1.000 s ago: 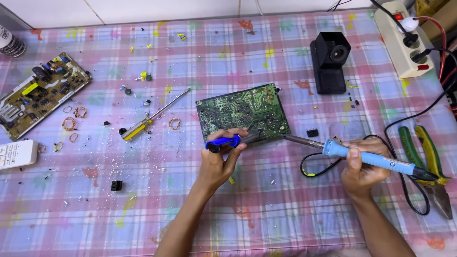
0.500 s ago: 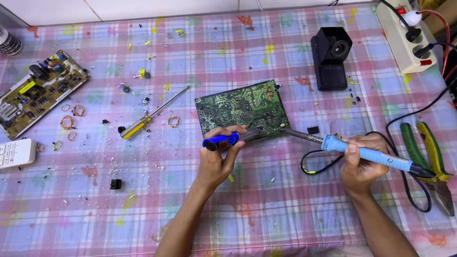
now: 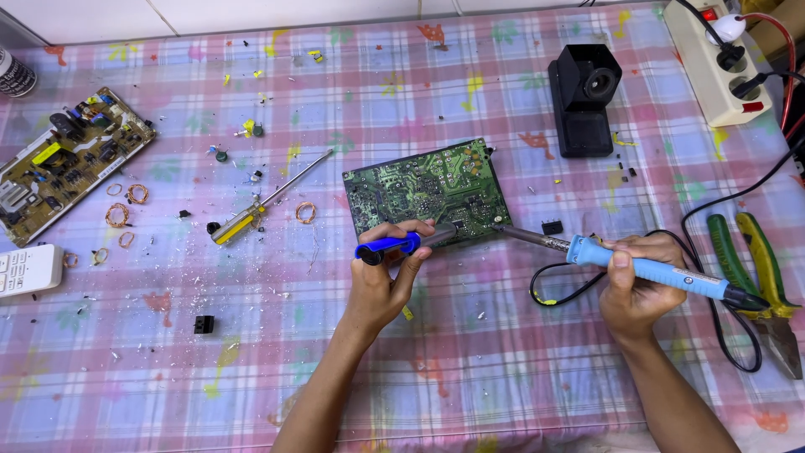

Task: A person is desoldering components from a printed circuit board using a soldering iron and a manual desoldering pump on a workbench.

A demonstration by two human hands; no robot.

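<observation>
Now, going from the left: a second board (image 3: 63,172) with loose wire coils (image 3: 119,216) and a screwdriver (image 3: 260,207) lie clear of your work. Your left hand (image 3: 381,281) is closed round a blue suction tool (image 3: 401,244) at the near edge of the green circuit board (image 3: 428,190), mid-table. Your right hand (image 3: 637,281) grips the soldering iron (image 3: 625,262), tip at the board's right edge. Desoldering looks under way, not finished. Pliers (image 3: 759,277) and cords crowd the right.

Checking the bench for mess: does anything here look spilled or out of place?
Yes. Small loose parts, copper wire coils and pale debris lie scattered over the checked tablecloth, mostly left of the green circuit board. Both hands hold their tools at the board's near edge.
</observation>
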